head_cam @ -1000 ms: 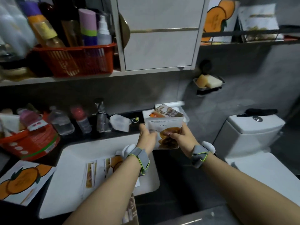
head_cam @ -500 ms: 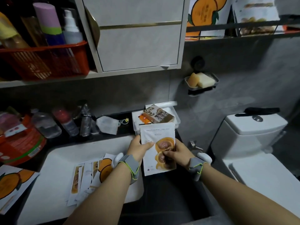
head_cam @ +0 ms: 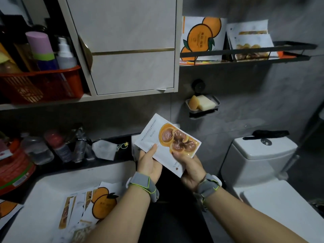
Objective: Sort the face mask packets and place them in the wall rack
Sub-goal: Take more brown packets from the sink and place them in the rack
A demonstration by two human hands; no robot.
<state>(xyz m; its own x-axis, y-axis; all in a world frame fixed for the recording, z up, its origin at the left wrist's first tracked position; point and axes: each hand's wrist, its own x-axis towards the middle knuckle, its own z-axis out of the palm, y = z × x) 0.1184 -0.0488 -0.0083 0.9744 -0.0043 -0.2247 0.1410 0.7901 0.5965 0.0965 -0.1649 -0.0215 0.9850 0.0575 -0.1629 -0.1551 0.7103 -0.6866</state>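
Note:
I hold a white face mask packet (head_cam: 168, 142) printed with brown mushrooms, tilted, above the counter's right end. My left hand (head_cam: 149, 163) grips its lower left edge and my right hand (head_cam: 189, 165) grips its lower right corner. The black wall rack (head_cam: 245, 55) hangs at upper right; an orange-print packet (head_cam: 201, 37) stands in its left part and mushroom-print packets (head_cam: 250, 41) in its right part. Several more packets (head_cam: 87, 207) lie fanned in the white sink (head_cam: 35, 216). Another orange packet (head_cam: 7, 209) lies at the far left edge.
A white cabinet (head_cam: 131, 50) hangs ahead, beside a red basket (head_cam: 42, 85) of bottles. A soap dish (head_cam: 202, 104) is fixed under the rack. Bottles (head_cam: 59, 146) and a cloth mask (head_cam: 103, 149) stand behind the sink. A toilet (head_cam: 259, 158) is at right.
The packet has been lifted and turned clockwise, from upright to tilted, with both hands staying on it. My view has shifted up and right, showing more of the rack.

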